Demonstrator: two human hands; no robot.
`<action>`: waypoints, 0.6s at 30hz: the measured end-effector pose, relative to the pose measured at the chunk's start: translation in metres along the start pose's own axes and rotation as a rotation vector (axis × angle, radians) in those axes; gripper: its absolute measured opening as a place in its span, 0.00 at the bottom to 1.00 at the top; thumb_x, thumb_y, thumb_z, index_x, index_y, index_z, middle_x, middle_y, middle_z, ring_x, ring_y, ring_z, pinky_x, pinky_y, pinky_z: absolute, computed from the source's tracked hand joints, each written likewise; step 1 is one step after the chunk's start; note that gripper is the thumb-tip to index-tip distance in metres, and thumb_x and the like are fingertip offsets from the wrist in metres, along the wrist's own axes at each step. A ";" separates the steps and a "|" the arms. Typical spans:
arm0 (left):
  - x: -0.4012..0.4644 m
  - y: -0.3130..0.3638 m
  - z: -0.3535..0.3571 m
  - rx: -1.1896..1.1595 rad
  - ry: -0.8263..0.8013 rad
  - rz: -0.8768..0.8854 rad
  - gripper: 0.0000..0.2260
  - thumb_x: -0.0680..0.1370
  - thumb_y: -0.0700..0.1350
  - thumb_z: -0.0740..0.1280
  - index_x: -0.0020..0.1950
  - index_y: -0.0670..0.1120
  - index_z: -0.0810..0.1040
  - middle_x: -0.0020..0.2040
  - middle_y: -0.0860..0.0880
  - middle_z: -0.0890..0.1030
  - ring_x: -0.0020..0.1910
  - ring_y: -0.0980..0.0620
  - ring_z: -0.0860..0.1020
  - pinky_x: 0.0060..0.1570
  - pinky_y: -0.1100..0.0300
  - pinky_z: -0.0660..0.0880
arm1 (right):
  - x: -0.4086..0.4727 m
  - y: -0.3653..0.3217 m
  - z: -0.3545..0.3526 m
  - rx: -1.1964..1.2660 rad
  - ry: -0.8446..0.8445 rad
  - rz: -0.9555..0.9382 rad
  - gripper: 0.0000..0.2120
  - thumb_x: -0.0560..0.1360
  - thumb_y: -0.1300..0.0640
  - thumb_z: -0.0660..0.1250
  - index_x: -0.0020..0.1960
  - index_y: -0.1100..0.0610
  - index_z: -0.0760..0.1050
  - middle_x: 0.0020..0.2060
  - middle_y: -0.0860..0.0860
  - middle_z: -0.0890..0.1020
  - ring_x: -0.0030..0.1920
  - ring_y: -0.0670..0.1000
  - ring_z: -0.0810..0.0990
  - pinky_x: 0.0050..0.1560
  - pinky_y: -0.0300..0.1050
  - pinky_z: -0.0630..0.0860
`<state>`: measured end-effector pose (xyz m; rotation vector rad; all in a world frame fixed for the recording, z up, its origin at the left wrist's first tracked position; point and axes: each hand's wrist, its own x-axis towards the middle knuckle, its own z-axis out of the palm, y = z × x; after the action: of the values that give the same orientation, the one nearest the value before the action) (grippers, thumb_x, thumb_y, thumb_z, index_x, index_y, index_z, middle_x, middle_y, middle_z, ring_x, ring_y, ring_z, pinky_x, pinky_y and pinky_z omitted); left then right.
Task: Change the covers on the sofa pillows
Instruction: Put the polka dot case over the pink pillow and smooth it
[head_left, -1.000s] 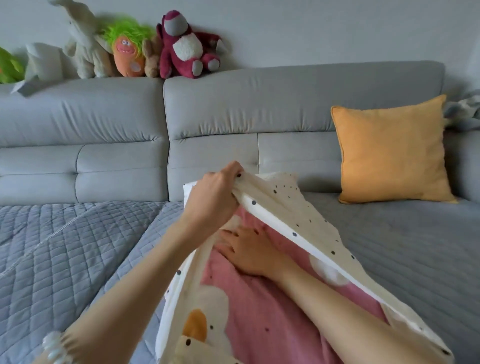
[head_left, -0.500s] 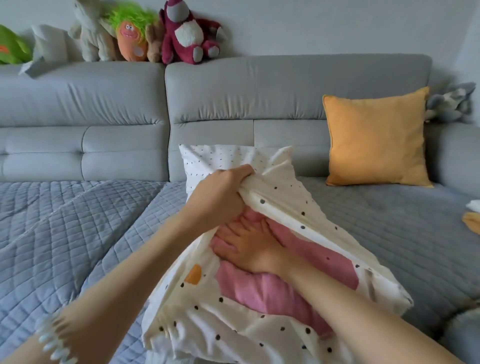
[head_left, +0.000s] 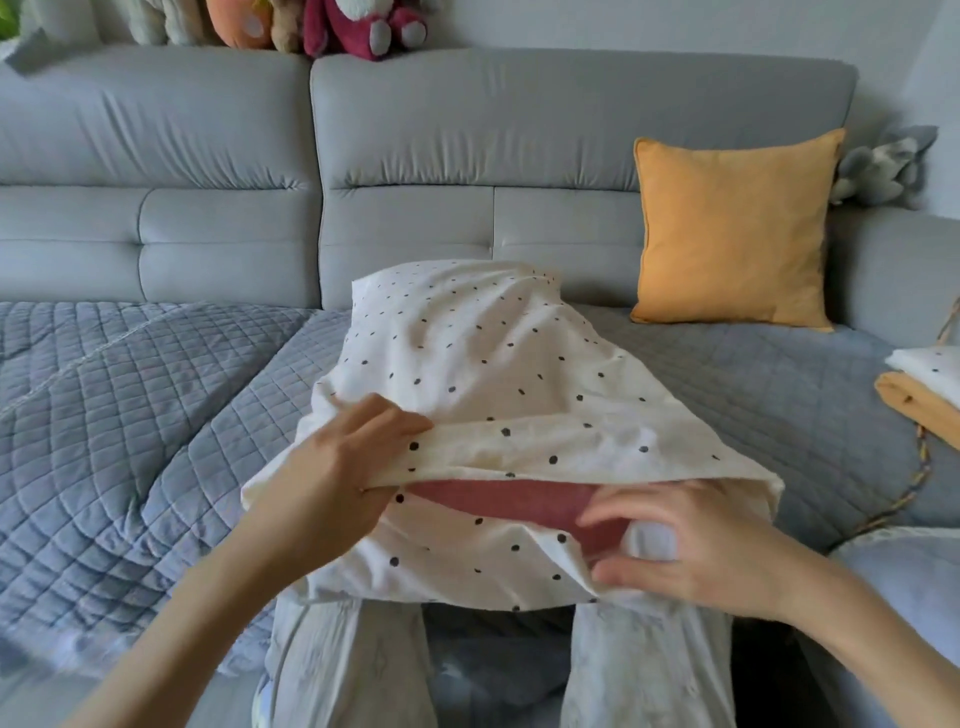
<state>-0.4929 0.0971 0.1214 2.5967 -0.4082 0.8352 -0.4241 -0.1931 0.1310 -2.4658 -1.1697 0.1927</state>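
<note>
Two hands at dotted cover (head_left: 483, 364) mouth: left hand (head_left: 337, 473) pinches upper hem, right hand (head_left: 691, 545) pinches lower hem.

Both bare forearms reach forward from the bottom corners. The left hand (head_left: 340, 470) is curled, thumb underneath and fingers on top, pinching the upper edge of the pillow cover (head_left: 483, 374). The right hand (head_left: 691, 545) is arched, its fingers and thumb bent, gripping the cover's lower edge.

Right hand (head_left: 691, 551) has left the dotted cover (head_left: 483, 374), now gripping its edge.
</note>
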 end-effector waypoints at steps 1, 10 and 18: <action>-0.005 -0.002 0.007 0.039 -0.074 0.018 0.13 0.72 0.50 0.61 0.56 0.58 0.71 0.48 0.58 0.73 0.44 0.56 0.74 0.37 0.51 0.77 | -0.005 0.003 0.000 -0.079 -0.020 0.023 0.39 0.55 0.18 0.51 0.57 0.36 0.75 0.50 0.21 0.72 0.57 0.27 0.69 0.59 0.26 0.64; -0.005 -0.015 0.014 0.282 -0.129 0.237 0.17 0.77 0.62 0.54 0.46 0.50 0.72 0.36 0.53 0.75 0.36 0.57 0.70 0.37 0.61 0.66 | -0.005 0.011 -0.006 -0.027 0.249 0.150 0.06 0.72 0.47 0.68 0.39 0.42 0.71 0.36 0.41 0.77 0.39 0.40 0.75 0.36 0.33 0.68; 0.025 -0.010 -0.008 0.230 0.155 0.077 0.07 0.73 0.50 0.59 0.47 0.50 0.73 0.39 0.53 0.78 0.32 0.52 0.75 0.26 0.62 0.68 | 0.040 0.027 -0.015 -0.192 0.902 -0.020 0.08 0.69 0.62 0.73 0.40 0.60 0.74 0.36 0.50 0.77 0.38 0.51 0.76 0.39 0.39 0.70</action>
<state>-0.4739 0.1055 0.1398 2.7114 -0.3900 1.1630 -0.3755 -0.1822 0.1352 -2.2375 -0.8100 -0.9722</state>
